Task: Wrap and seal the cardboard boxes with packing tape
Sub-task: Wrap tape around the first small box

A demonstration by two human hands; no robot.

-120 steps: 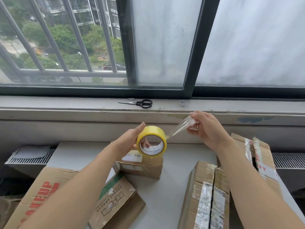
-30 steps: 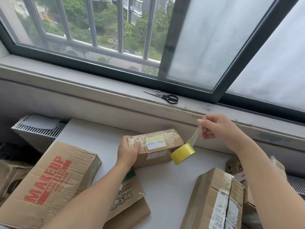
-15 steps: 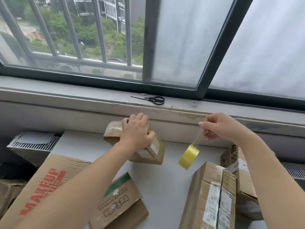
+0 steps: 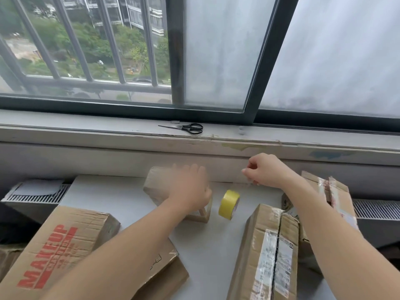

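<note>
Mid-frame, the left hand (image 4: 190, 188), smeared by motion, has its fingers wrapped over a small cardboard box (image 4: 154, 185) tipped on one edge on the tabletop (image 4: 112, 198) — likely to turn a fresh face toward the tape. To the right of it, the right hand (image 4: 267, 169) is raised, its fingers clenched in a pinch on the loose tape end (image 4: 250, 182), a barely visible film. The yellow packing tape roll (image 4: 229, 205) hangs below, just beside the box; whether it touches the tabletop I cannot tell. Black scissors (image 4: 190, 128) lie on the windowsill (image 4: 86, 128) above centre, well apart. A MAKEUP box (image 4: 58, 245) at lower left and a taped tall box (image 4: 270, 252) at lower right crowd the working space.
</note>
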